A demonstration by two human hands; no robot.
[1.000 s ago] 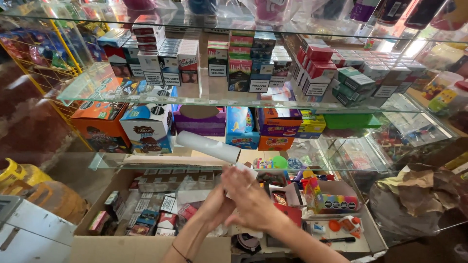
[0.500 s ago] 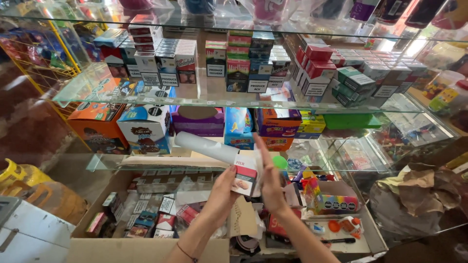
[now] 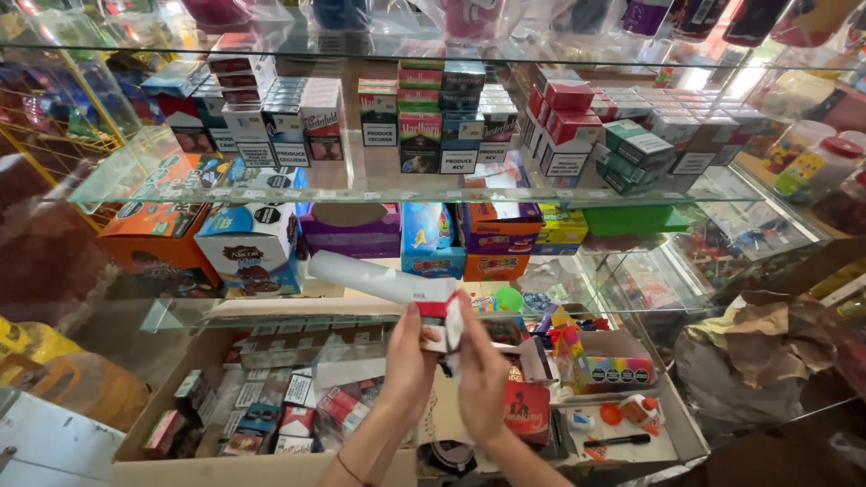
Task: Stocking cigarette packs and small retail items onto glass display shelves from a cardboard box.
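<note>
Two hands meet on one small pack (image 3: 439, 320), held up in front of the glass shelf (image 3: 271, 193). The left hand (image 3: 408, 352) pinches its side; the right hand (image 3: 480, 374) curls round the other side, fingers on clear wrapping. The pack is white with a red band. One white roll (image 3: 361, 276) lies behind it.

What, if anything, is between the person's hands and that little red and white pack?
Nothing visible. The left hand and right hand both already grip the small red and white pack directly, raised in front of the glass shelf. A white paper roll lies just behind it.
</note>
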